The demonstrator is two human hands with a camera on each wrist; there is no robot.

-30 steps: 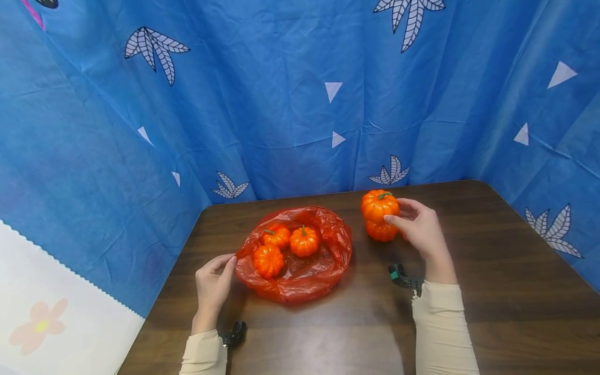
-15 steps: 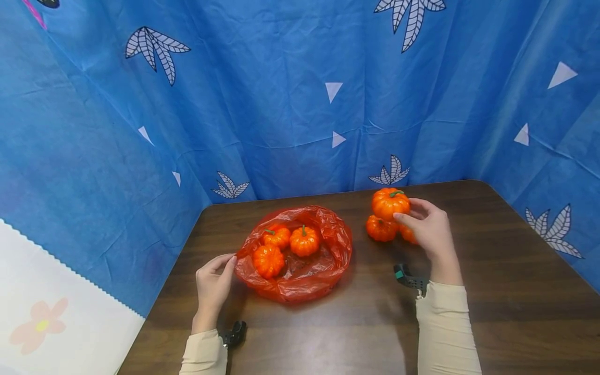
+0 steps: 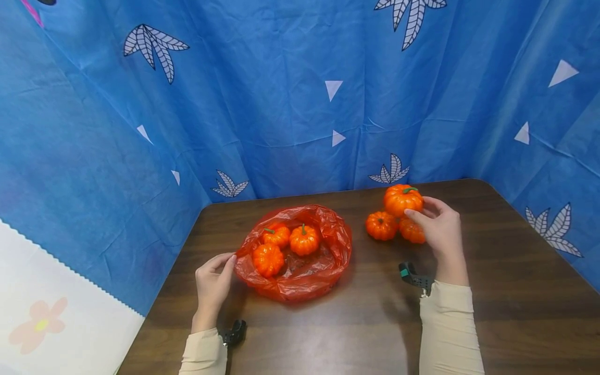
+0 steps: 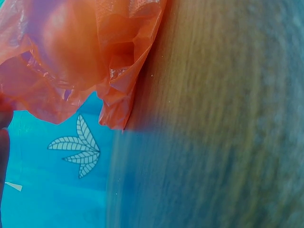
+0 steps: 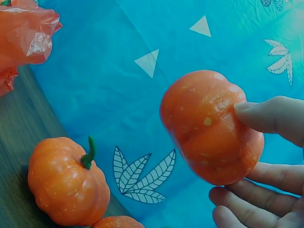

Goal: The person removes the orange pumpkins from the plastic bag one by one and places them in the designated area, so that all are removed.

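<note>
A small orange pumpkin (image 3: 402,200) with a green stem is held above the table by my right hand (image 3: 438,224), thumb on the near side and fingers behind, as the right wrist view also shows. Two more pumpkins stand under it, one to the left (image 3: 380,226) and one (image 3: 412,230) partly covered by the raised pumpkin and the hand. My left hand (image 3: 213,281) pinches the left rim of a red plastic bag (image 3: 300,289) that lies spread open. Inside the bag are three pumpkins (image 3: 304,240). The left wrist view shows the bag's film (image 4: 114,57) up close.
The dark wooden table (image 3: 323,338) has its back edge against a blue curtain (image 3: 290,104) with leaf and triangle prints. A white cloth (image 3: 56,307) with a flower hangs at the left. Each wrist carries a black camera mount (image 3: 414,278).
My right hand has moved to the right and slightly back with its pumpkin, uncovering more of the two pumpkins on the table. The left hand and the bag have stayed put.
</note>
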